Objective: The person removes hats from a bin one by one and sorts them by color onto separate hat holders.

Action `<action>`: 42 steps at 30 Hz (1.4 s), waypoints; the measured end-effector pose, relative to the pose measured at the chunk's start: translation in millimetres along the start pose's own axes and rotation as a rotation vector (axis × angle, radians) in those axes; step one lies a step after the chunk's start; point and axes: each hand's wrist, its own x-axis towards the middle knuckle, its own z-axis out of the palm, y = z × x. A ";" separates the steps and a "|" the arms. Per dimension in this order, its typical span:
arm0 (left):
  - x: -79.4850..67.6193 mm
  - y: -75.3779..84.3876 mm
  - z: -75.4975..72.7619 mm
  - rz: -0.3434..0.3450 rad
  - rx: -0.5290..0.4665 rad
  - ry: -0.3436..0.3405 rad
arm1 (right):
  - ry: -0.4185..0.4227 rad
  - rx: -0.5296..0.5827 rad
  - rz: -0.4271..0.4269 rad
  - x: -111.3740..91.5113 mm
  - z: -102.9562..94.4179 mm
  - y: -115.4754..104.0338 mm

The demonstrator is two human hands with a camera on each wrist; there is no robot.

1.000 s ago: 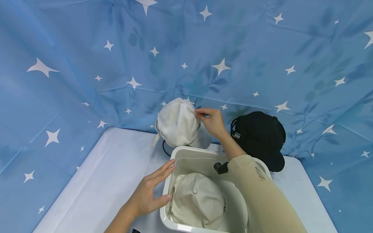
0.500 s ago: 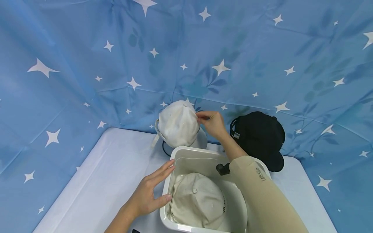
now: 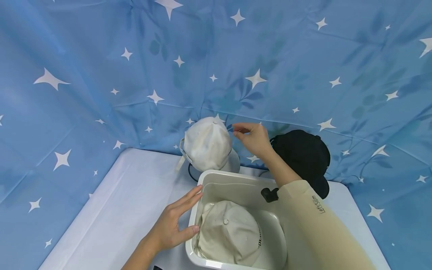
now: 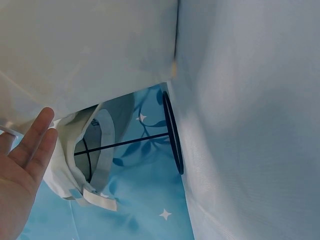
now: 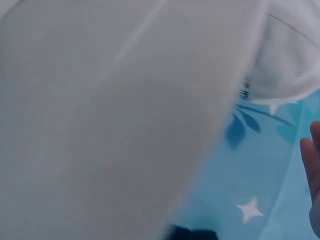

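The bare left forearm (image 3: 143, 251) enters from seven o'clock; its left hand (image 3: 168, 225) extends nearly straight fingers toward two o'clock, thumb held apart below. From between four and five o'clock comes the right arm, in a long beige fabric sleeve (image 3: 324, 228); its right hand (image 3: 254, 138) points toward ten o'clock, thumb near the index finger.

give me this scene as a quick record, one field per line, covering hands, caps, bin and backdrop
left hand: at the left rim of the bin, left hand unclenched
right hand: right hand beside the white cap, apart, holding nothing
white cap: on a black stand
beige cap: beige cap inside the bin
black cap: black cap behind the right forearm
backdrop: blue backdrop, white stars
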 end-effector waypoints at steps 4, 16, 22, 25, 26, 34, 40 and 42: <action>0.1 0.4 0.3 0.000 0.002 0.001 | -0.012 -0.028 -0.040 -5.2 -15.2 -9.2; 0.2 0.4 1.3 0.000 -0.006 0.011 | -0.043 -0.106 -0.120 -26.1 -52.1 -24.9; 1.1 2.4 1.4 -0.019 -0.012 0.009 | -0.063 -0.174 -0.174 -37.9 -67.5 -26.3; 1.3 2.8 1.6 -0.023 -0.007 0.009 | -0.072 -0.184 -0.214 -44.7 -72.8 -24.8; 1.3 2.8 1.6 -0.024 -0.005 0.009 | -0.074 -0.186 -0.229 -46.9 -74.2 -24.1; 0.5 2.2 1.1 -0.019 -0.015 0.014 | -0.081 -0.205 -0.285 -61.6 -80.5 -20.9; 1.0 2.9 1.4 -0.020 -0.026 0.013 | -0.096 -0.204 -0.317 -74.2 -81.3 -20.5; 1.3 3.1 1.8 -0.019 -0.026 0.012 | -0.102 -0.203 -0.335 -78.1 -80.7 -20.5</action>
